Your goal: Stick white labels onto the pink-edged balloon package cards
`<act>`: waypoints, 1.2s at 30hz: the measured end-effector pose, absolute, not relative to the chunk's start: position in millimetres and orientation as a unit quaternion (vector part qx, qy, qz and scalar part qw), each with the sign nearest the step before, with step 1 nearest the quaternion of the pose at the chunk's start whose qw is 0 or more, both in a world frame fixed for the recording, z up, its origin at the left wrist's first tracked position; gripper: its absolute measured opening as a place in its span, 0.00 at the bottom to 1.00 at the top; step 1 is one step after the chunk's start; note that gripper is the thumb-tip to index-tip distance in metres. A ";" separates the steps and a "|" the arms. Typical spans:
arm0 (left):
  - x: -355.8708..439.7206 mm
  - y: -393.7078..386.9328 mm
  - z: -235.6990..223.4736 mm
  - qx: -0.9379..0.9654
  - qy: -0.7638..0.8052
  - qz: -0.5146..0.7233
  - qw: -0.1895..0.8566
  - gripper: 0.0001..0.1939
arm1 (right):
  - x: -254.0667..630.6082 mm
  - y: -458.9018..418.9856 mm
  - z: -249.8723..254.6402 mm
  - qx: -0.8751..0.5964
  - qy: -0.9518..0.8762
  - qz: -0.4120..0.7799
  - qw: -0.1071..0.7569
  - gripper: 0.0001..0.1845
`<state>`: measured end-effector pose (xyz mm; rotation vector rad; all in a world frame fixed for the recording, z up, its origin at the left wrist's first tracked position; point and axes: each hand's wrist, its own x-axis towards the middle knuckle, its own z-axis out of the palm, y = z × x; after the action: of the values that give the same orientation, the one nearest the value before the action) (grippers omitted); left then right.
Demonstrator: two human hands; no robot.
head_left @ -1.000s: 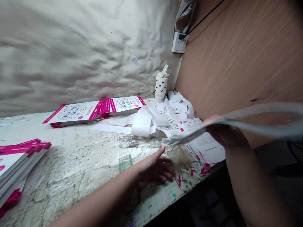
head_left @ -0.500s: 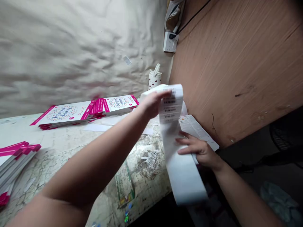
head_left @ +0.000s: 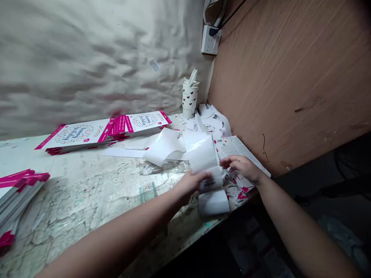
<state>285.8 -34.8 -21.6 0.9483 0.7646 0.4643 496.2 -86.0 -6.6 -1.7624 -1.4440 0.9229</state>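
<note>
A long white strip of barcode labels (head_left: 201, 154) curls over the worktable. My left hand (head_left: 191, 184) grips it near its lower end, thumb on top beside a printed barcode. The strip's tail hangs below that hand, and its other part loops up and away to the left. Just right of the strip is my right hand (head_left: 240, 166), fingers loosely stretched and apart, with nothing visible in them. Beneath the right hand lies a printed white sheet or card (head_left: 236, 148), partly hidden.
Flat pink-and-white "Happy Birthday" packages (head_left: 78, 134) lie along the wall, with another stack (head_left: 20, 197) at left. A heart-patterned tumbler (head_left: 189, 98) stands in the corner near crumpled paper strips (head_left: 214, 117). A wooden panel (head_left: 284, 77) bounds the right side; a power socket (head_left: 211, 39) hangs above.
My left hand has come down and nearer with the label strip, which now curls over the table. My right hand has moved slightly up, off the strip's side.
</note>
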 end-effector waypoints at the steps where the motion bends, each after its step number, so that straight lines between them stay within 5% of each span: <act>1: 287.3 -37.3 -26.8 0.439 0.360 0.206 0.797 0.20 | 493.7 -87.0 -3.1 -0.665 -0.520 0.392 0.365 0.15; 6: 296.7 -41.8 -29.4 0.451 0.363 0.191 0.793 0.24 | 473.7 -63.1 -3.8 -0.643 -0.432 0.464 0.430 0.18; 12: 273.8 -35.0 -16.2 0.475 0.409 0.332 0.705 0.31 | 488.4 6.5 -8.6 -0.731 -0.335 0.353 0.478 0.12; 21: 161.2 -61.9 -8.2 0.645 0.378 0.246 0.617 0.14 | 503.1 67.3 19.4 -0.819 -0.363 0.203 0.396 0.24; 24: 114.8 -74.9 -6.4 0.673 0.420 0.227 0.565 0.13 | 470.8 53.2 51.7 -0.757 -0.494 0.087 0.419 0.19; 30: 43.5 -81.0 -9.6 0.633 0.518 0.252 0.517 0.14 | 356.1 35.6 79.4 -0.531 -0.833 0.131 0.082 0.11; 36: -4.2 -48.5 -2.9 0.516 0.543 0.385 0.539 0.26 | 280.6 151.7 50.2 -0.585 -0.810 0.016 -0.043 0.34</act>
<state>-4.2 -48.5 -2.9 1.2281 1.2913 0.9161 280.6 151.7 50.2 -1.8907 -2.6164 0.0502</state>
